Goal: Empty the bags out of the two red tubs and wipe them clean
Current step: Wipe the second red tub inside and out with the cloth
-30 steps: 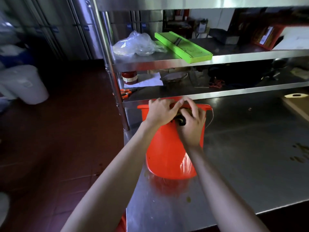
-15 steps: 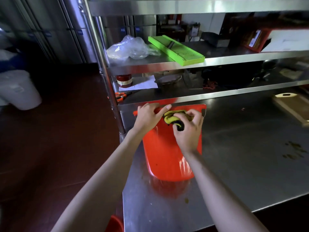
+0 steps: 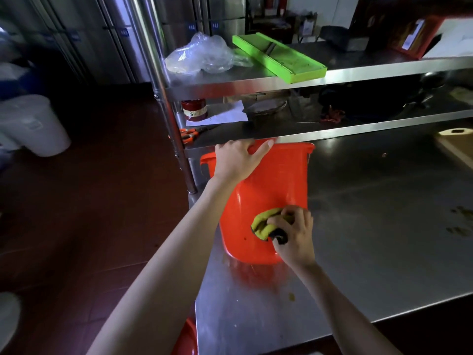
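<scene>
Tub [image 3: 266,185] lying tipped on table [image 3: 384,239], centre frame. Left hand [image 3: 236,160] gripping rim. Right hand [image 3: 291,234] clutching cloth [image 3: 263,222], now wiping near base rather than rim; wiping evidently progressing.

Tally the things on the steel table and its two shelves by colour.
Red: 3, red tub, jar, dark red bundle
Green: 1, slicer
Yellow: 1, cloth
Orange: 1, scissors
Clear: 1, plastic bag
White: 1, paper
Total: 8
</scene>
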